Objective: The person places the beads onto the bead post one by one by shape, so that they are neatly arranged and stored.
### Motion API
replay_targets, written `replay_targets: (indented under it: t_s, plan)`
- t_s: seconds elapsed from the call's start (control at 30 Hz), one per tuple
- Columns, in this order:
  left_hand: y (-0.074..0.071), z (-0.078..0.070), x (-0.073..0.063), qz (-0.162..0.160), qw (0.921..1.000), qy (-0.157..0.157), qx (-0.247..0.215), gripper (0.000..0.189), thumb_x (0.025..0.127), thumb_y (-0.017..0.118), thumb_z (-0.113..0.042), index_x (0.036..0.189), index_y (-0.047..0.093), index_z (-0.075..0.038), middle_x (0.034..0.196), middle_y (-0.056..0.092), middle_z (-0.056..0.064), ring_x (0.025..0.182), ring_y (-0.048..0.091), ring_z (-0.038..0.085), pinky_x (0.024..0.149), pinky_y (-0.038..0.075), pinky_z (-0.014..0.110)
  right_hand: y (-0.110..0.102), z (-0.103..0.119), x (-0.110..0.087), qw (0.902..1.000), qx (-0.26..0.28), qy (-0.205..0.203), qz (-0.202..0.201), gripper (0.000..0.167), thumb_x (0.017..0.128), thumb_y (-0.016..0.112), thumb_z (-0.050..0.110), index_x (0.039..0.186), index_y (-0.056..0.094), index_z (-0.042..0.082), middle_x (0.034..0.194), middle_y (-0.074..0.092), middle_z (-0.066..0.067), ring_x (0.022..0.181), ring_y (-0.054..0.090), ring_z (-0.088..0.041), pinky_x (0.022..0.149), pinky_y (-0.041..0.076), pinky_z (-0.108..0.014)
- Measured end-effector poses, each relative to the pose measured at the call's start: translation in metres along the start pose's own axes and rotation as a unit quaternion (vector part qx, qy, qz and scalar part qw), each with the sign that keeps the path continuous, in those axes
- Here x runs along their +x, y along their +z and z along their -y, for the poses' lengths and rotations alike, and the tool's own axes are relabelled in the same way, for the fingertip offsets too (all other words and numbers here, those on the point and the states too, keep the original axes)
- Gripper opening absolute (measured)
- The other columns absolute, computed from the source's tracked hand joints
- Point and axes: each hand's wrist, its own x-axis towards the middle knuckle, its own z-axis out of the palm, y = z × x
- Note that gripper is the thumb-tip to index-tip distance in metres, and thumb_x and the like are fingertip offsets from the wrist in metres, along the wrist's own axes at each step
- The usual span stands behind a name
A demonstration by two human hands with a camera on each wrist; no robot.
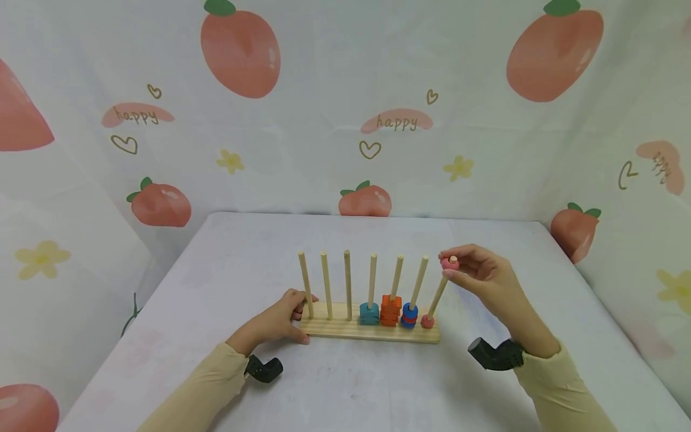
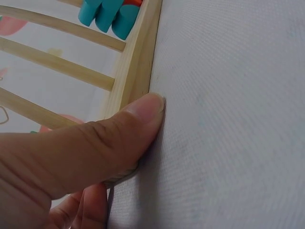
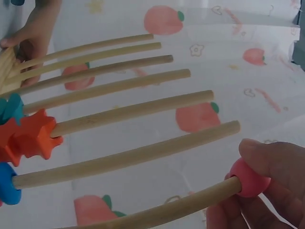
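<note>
A wooden peg board (image 1: 329, 329) with a row of upright pegs stands on the table. My left hand (image 1: 281, 318) grips its left end, the thumb along the front edge, as the left wrist view also shows. At the top of the rightmost peg, my right hand (image 1: 483, 273) pinches a pink bead (image 3: 249, 178) between thumb and fingers, with the peg's tip through its hole. Another pink bead (image 1: 427, 321) sits at the foot of that peg. Blue and red rings (image 1: 409, 315), orange star-shaped pieces (image 1: 391, 311) and teal pieces (image 1: 369, 314) sit low on neighbouring pegs.
The three left pegs (image 1: 326, 285) carry no pieces. A white cloth covers the table (image 1: 259, 258), and a fruit-printed curtain (image 1: 313, 120) hangs behind and at the sides. Each wrist wears a black camera mount (image 1: 495, 355).
</note>
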Motion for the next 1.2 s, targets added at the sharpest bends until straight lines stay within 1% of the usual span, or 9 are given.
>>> replay_targets:
  t_s: [0.2, 0.3, 0.37, 0.5, 0.6, 0.73, 0.83, 1.0, 1.2]
  plan:
    - [0.000, 0.001, 0.001, 0.001, 1.0000, -0.003, -0.005, 0.080, 0.066, 0.087, -0.004, 0.135, 0.047, -0.006, 0.113, 0.039, 0.015, 0.100, 0.049, 0.023, 0.087, 0.045, 0.035, 0.001, -0.021, -0.006, 0.9988, -0.017, 0.016, 0.043, 0.012, 0.087, 0.065, -0.007, 0.097, 0.059, -0.005, 0.104, 0.067, 0.013, 0.095, 0.065, -0.003, 0.080, 0.052, -0.017]
    - [0.000, 0.001, 0.001, 0.001, 1.0000, -0.002, -0.006, 0.080, 0.066, 0.088, -0.004, 0.135, 0.047, -0.006, 0.114, 0.038, 0.016, 0.100, 0.049, 0.023, 0.087, 0.045, 0.034, 0.003, -0.034, -0.012, 0.9962, -0.045, 0.040, 0.062, 0.015, 0.088, 0.067, 0.000, 0.100, 0.061, -0.005, 0.102, 0.067, 0.016, 0.094, 0.065, -0.004, 0.079, 0.053, -0.018]
    - [0.000, 0.000, 0.001, 0.001, 1.0000, -0.003, -0.005, 0.080, 0.066, 0.088, -0.004, 0.135, 0.047, -0.006, 0.114, 0.038, 0.016, 0.100, 0.048, 0.023, 0.087, 0.045, 0.035, 0.004, -0.044, -0.016, 0.9932, -0.060, 0.061, 0.078, 0.019, 0.088, 0.069, 0.005, 0.104, 0.063, -0.004, 0.101, 0.068, 0.013, 0.092, 0.065, -0.006, 0.079, 0.053, -0.019]
    - [0.000, -0.001, 0.000, -0.001, 1.0000, -0.006, -0.004, 0.080, 0.066, 0.088, -0.004, 0.134, 0.048, -0.007, 0.111, 0.038, 0.015, 0.097, 0.045, 0.023, 0.086, 0.043, 0.035, 0.007, -0.063, -0.023, 0.9840, -0.092, 0.096, 0.119, 0.026, 0.088, 0.070, 0.011, 0.109, 0.064, -0.003, 0.102, 0.070, -0.005, 0.092, 0.066, -0.007, 0.081, 0.052, -0.023]
    - [0.000, -0.001, 0.000, -0.003, 0.9999, -0.009, -0.004, 0.080, 0.065, 0.088, -0.004, 0.134, 0.048, -0.007, 0.110, 0.038, 0.014, 0.096, 0.045, 0.023, 0.085, 0.043, 0.035, 0.008, -0.077, -0.027, 0.9754, -0.119, 0.115, 0.146, 0.026, 0.087, 0.071, 0.014, 0.108, 0.065, 0.000, 0.103, 0.070, -0.013, 0.093, 0.067, -0.008, 0.085, 0.051, -0.030]
    - [0.001, -0.001, 0.001, -0.004, 0.9999, -0.010, -0.005, 0.080, 0.065, 0.088, -0.003, 0.134, 0.048, -0.007, 0.111, 0.038, 0.014, 0.097, 0.046, 0.023, 0.086, 0.043, 0.035, 0.011, -0.093, -0.030, 0.9677, -0.137, 0.135, 0.163, 0.023, 0.085, 0.074, 0.019, 0.104, 0.068, 0.007, 0.099, 0.073, -0.006, 0.097, 0.067, -0.018, 0.089, 0.047, -0.045]
    - [0.001, -0.001, 0.001, -0.002, 0.9999, -0.009, -0.007, 0.080, 0.066, 0.088, -0.003, 0.135, 0.047, -0.006, 0.113, 0.038, 0.015, 0.099, 0.047, 0.023, 0.086, 0.044, 0.035, 0.013, -0.098, -0.032, 0.9658, -0.138, 0.139, 0.170, 0.023, 0.084, 0.075, 0.020, 0.102, 0.068, 0.008, 0.098, 0.073, -0.003, 0.099, 0.067, -0.024, 0.089, 0.046, -0.049]
    - [0.001, 0.000, 0.001, -0.001, 0.9999, -0.011, -0.011, 0.080, 0.066, 0.087, -0.003, 0.135, 0.047, -0.006, 0.117, 0.038, 0.016, 0.101, 0.048, 0.023, 0.087, 0.045, 0.036, 0.014, -0.098, -0.032, 0.9654, -0.132, 0.131, 0.182, 0.024, 0.085, 0.074, 0.017, 0.104, 0.068, 0.005, 0.100, 0.072, -0.007, 0.098, 0.067, -0.026, 0.086, 0.049, -0.041]
    - [0.001, -0.002, 0.000, -0.004, 0.9998, -0.014, -0.011, 0.080, 0.066, 0.087, -0.003, 0.135, 0.047, -0.007, 0.115, 0.038, 0.015, 0.101, 0.048, 0.023, 0.087, 0.044, 0.036, 0.015, -0.098, -0.033, 0.9679, -0.112, 0.128, 0.185, 0.024, 0.085, 0.074, 0.013, 0.105, 0.067, 0.002, 0.098, 0.072, -0.010, 0.095, 0.068, -0.021, 0.081, 0.051, -0.028]
